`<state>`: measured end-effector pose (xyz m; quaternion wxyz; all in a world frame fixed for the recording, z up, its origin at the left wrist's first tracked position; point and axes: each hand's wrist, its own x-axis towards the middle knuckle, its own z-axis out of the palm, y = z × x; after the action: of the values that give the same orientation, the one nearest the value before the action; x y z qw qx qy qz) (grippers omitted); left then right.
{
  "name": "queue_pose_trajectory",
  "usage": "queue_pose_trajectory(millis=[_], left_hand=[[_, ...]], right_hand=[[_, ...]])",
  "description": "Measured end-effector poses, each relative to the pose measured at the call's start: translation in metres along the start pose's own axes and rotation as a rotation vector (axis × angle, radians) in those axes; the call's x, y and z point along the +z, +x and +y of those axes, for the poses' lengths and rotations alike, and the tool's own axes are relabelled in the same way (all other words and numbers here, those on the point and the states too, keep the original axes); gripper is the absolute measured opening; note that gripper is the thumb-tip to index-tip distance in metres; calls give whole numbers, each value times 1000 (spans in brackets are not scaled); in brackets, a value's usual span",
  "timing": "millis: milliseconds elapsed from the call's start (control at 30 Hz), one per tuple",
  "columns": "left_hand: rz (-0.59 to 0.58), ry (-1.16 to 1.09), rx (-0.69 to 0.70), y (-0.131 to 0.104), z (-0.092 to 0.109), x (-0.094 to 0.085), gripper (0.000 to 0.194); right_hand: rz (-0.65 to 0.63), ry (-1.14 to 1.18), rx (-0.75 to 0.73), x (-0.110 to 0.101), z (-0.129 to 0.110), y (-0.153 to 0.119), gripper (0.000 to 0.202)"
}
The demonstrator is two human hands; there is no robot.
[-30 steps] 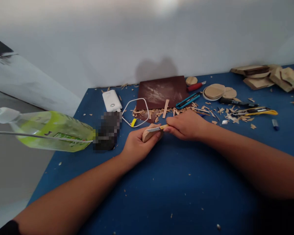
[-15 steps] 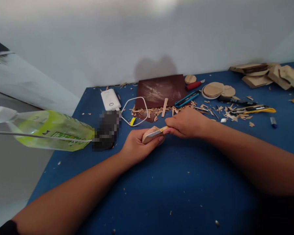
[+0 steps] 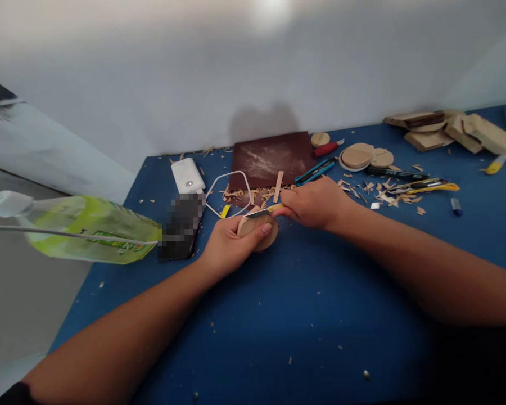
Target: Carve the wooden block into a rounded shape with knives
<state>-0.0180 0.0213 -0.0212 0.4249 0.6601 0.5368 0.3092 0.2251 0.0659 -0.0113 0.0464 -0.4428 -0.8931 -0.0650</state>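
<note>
My left hand (image 3: 230, 242) grips a round wooden disc (image 3: 257, 229), thumb pressed on its flat face, which is turned toward me. My right hand (image 3: 310, 202) is closed round the yellowish handle of a knife (image 3: 274, 208). The knife's blade lies along the disc's upper edge and seems to touch it. Behind the hands, wood shavings (image 3: 259, 196) are scattered before a brown sheet of what looks like sandpaper (image 3: 270, 160). A flat wood strip (image 3: 278, 187) rests among them.
Along the back lie a blue cutter (image 3: 316, 171), a red-handled knife (image 3: 326, 148), wooden discs (image 3: 357, 155), a black marker (image 3: 396, 174) and a yellow cutter (image 3: 425, 187). Wood blocks (image 3: 455, 130) are piled at right. On the left are a bottle (image 3: 88, 228), a phone (image 3: 181, 228) and a white power bank (image 3: 188, 175).
The disc has turned in my left hand so its flat face shows more. The knife blade has shifted up to the disc's upper edge. The view has moved slightly to the right.
</note>
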Motion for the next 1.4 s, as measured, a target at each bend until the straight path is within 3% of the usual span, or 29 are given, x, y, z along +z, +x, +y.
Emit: queue_pose_trajectory(millis=[167,233,300,400,500,667,800,933,1133,1400], left_hand=[[-130,-92,40,-9,1,4,42],[-61,-99,34,-10,1,5,44],[-39,-136,57,-8,0,4,43],[-153,-231,68,-5,-4,2,38],[-249,-342,6,-3,-9,1,38],[-309,-436,-87,-2,-12,1,37],[-344,-375,-45,-1,-9,0,33],[-358,-351,-50,-1,-9,0,36],[-365,-287,-98,-4,-10,2,38],[-462,-315,-98,-4,-9,0,37]], right_hand=[[-62,-33,362,-4,24,4,64],[9,-34,435,-4,25,3,69],[10,21,349,-1,21,2,69],[-7,121,211,7,14,1,68],[30,233,116,17,16,0,65],[72,360,-91,25,14,-3,51],[234,393,-124,27,9,-7,31],[356,348,-174,30,6,-9,35],[390,222,-303,28,1,-9,43],[416,171,-292,28,1,-7,48]])
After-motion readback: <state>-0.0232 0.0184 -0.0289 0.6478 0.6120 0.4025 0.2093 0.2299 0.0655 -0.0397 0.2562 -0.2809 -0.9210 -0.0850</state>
